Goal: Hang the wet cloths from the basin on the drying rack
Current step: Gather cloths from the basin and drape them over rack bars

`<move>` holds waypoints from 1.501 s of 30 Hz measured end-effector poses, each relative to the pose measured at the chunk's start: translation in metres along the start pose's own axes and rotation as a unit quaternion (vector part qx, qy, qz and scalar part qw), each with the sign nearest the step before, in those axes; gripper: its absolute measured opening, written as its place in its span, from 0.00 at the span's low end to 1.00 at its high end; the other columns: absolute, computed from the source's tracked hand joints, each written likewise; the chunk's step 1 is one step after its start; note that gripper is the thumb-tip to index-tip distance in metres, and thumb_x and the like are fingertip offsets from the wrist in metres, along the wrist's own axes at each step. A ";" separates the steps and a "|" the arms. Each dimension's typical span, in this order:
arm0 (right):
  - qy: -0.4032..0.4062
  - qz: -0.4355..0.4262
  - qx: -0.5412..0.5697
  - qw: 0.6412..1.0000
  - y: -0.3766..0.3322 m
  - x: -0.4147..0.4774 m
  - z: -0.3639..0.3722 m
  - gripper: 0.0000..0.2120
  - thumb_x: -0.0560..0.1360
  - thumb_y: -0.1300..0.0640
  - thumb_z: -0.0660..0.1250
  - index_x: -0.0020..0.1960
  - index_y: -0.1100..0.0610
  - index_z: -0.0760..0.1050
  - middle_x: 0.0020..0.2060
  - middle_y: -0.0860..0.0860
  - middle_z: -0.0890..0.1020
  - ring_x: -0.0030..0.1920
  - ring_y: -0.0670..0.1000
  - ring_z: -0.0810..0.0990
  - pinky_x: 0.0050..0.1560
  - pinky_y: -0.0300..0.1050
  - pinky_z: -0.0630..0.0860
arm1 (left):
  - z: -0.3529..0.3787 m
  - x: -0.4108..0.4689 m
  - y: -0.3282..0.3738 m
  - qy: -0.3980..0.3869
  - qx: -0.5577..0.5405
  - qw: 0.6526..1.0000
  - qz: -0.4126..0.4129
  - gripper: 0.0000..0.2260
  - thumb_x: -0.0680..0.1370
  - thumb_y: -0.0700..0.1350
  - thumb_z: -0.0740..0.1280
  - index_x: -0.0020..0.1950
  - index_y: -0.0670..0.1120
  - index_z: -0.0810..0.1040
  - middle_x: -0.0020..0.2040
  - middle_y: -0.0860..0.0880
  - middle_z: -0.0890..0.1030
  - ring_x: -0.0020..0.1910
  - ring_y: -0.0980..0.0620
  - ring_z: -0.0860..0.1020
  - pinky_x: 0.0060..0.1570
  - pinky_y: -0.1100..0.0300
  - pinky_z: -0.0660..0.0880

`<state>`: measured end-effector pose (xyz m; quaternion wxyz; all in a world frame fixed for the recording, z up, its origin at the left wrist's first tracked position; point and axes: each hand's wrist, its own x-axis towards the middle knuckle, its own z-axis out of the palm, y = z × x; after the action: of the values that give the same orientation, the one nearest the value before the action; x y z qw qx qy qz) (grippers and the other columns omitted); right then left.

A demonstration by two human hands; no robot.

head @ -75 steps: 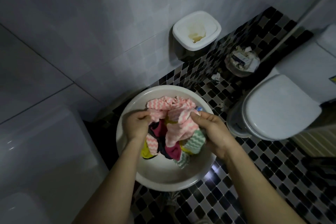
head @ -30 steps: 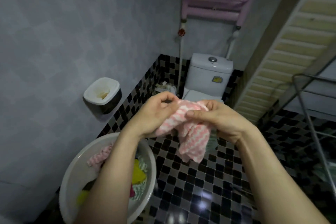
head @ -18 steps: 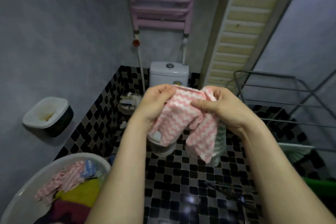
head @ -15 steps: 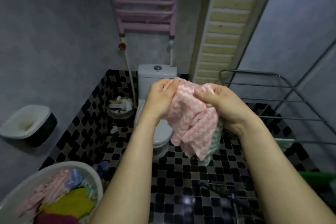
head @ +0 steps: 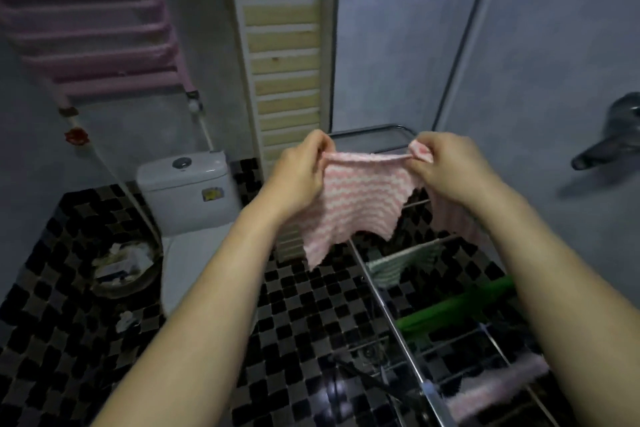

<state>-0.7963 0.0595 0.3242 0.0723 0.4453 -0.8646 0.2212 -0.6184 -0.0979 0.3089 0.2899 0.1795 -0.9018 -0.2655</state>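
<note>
In the head view, a pink and white striped cloth [head: 349, 204] is held up in the air in front of the person, stretched by its top edge between the two hands. The left hand [head: 301, 173] is closed in a pinch on the left top corner, and the right hand [head: 446, 170] is closed in the same way on the right top corner, so the cloth hangs down flat below them. It is held above the far end of the metal drying rack [head: 384, 291], not yet touching any bar as far as can be judged. On the rack, a green striped cloth [head: 398, 265] is already draped, and nearer to the camera a green cloth [head: 450, 312] and a pale pink cloth [head: 495, 388] can be made out. The held cloth is judged to be soft and limp, a little heavy from water, and not fragile; the top corners are a good place to hold it, so it can be laid open over a bar. The basin is not seen in this view. The near part of the rack is blurred and partly cut by the frame, and the fingertips are hidden in the folds of the cloth
</note>
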 end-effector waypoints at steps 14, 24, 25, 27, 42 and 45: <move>-0.062 0.370 0.422 0.825 0.088 0.042 0.045 0.04 0.71 0.63 0.73 0.40 0.65 0.83 0.34 0.54 0.84 0.33 0.51 0.80 0.39 0.44 0.79 | 0.129 0.080 -0.051 -0.229 -0.216 0.940 -0.133 0.06 0.80 0.44 0.60 0.44 0.53 0.73 0.41 0.55 0.75 0.41 0.54 0.73 0.40 0.57 0.68; -0.098 0.380 0.128 0.911 0.097 0.084 0.124 0.18 0.68 0.60 0.73 0.27 0.59 0.66 0.26 0.54 0.66 0.27 0.50 0.63 0.28 0.44 0.57 | 0.187 0.086 -0.125 -0.209 -0.164 0.940 -0.213 0.05 0.80 0.46 0.63 0.53 0.49 0.78 0.47 0.54 0.79 0.41 0.65 0.73 0.34 0.69 0.66; -0.102 0.386 0.134 0.907 0.102 0.088 0.139 0.16 0.69 0.61 0.73 0.28 0.63 0.70 0.26 0.55 0.67 0.27 0.51 0.64 0.28 0.44 0.58 | 0.191 0.087 -0.135 -0.205 -0.144 0.944 -0.217 0.06 0.80 0.46 0.63 0.54 0.48 0.78 0.48 0.53 0.79 0.41 0.65 0.73 0.35 0.69 0.66; -0.092 0.388 0.147 0.905 0.105 0.091 0.158 0.10 0.70 0.60 0.71 0.36 0.68 0.78 0.28 0.56 0.72 0.28 0.52 0.68 0.29 0.43 0.61 | 0.195 0.087 -0.145 -0.196 -0.117 0.949 -0.216 0.06 0.80 0.46 0.64 0.55 0.48 0.79 0.47 0.53 0.79 0.40 0.65 0.73 0.34 0.70 0.65; -0.119 0.387 0.218 0.888 0.158 0.099 0.154 0.10 0.74 0.58 0.70 0.37 0.63 0.78 0.26 0.50 0.74 0.26 0.47 0.70 0.24 0.36 0.67 | 0.208 0.100 -0.161 -0.160 -0.009 0.975 -0.151 0.10 0.77 0.50 0.69 0.56 0.49 0.79 0.49 0.52 0.79 0.46 0.57 0.76 0.45 0.64 0.70; -0.164 0.390 0.198 0.884 0.160 0.094 0.148 0.13 0.73 0.55 0.72 0.33 0.59 0.76 0.27 0.53 0.75 0.26 0.49 0.70 0.27 0.39 0.64 | 0.200 0.093 -0.149 -0.291 0.055 0.949 -0.107 0.10 0.75 0.56 0.69 0.49 0.51 0.81 0.45 0.54 0.80 0.44 0.56 0.77 0.44 0.61 0.75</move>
<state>-0.9692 0.0050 0.1718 -0.2525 0.1069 -0.9062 0.3220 -0.7878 -0.1861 0.1238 -0.0258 0.2058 -0.9355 -0.2859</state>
